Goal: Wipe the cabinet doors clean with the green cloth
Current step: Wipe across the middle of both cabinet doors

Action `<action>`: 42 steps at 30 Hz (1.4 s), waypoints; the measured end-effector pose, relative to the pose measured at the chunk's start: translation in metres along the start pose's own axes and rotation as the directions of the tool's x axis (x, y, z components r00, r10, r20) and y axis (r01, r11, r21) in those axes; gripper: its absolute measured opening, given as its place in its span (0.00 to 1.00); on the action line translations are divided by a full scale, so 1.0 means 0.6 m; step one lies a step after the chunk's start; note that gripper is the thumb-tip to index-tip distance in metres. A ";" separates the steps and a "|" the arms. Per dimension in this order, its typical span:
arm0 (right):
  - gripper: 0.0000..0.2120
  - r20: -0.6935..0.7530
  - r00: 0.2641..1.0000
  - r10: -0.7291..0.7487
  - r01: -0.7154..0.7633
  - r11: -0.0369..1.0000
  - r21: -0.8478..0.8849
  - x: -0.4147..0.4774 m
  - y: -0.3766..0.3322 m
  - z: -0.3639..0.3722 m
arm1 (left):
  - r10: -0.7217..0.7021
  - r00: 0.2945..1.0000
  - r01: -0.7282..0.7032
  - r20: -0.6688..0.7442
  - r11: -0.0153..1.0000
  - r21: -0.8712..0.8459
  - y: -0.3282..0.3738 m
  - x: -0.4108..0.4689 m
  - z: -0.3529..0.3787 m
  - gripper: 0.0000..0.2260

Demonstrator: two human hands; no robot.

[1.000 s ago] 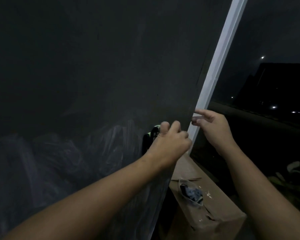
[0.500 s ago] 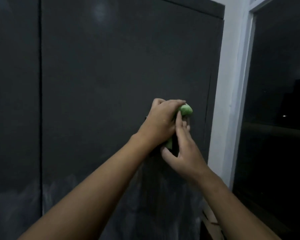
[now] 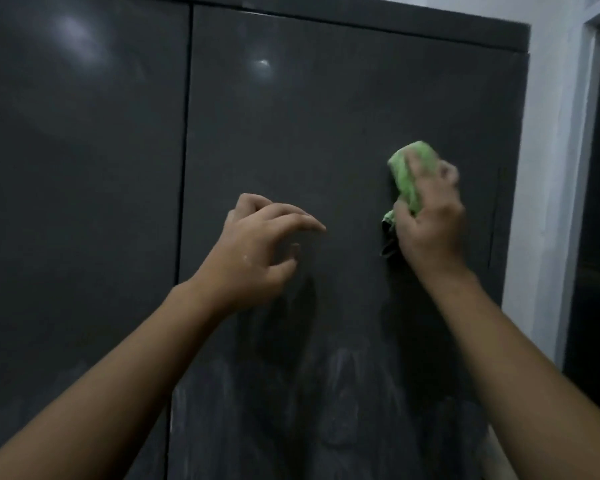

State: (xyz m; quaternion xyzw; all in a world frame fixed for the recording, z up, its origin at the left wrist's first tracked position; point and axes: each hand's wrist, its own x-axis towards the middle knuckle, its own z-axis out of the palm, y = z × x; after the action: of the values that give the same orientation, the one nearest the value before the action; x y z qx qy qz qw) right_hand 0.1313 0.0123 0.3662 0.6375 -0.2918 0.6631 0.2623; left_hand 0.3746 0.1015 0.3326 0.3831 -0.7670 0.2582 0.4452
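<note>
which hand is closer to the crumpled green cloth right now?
Right. The right hand grips the crumpled green cloth against the dark grey cabinet door. The left hand hovers clear of it to the left, fingers loosely curled, holding nothing.

The dark grey cabinet (image 3: 361, 26) stands before me, its two doors closed and meeting at a narrow vertical seam (image 3: 185, 168). Against the right door (image 3: 309, 133), my right hand (image 3: 430, 226) presses the green cloth (image 3: 411, 168) near the outer edge; pale, chalky streaks (image 3: 343, 375) cloud the lower part of both doors
</note>
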 end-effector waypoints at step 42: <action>0.22 0.622 0.507 -0.597 0.456 0.798 0.394 -0.131 -0.116 0.039 | 0.040 0.999 -0.038 -0.004 0.984 0.172 -0.128 -0.081 -0.035 0.25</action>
State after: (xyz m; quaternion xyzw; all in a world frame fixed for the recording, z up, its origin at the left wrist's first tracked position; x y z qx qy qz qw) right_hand 0.2018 0.0454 0.2917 0.9227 -0.1009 0.2690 0.2571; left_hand 0.4624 0.0904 0.3041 0.4041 -0.7476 0.3335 0.4080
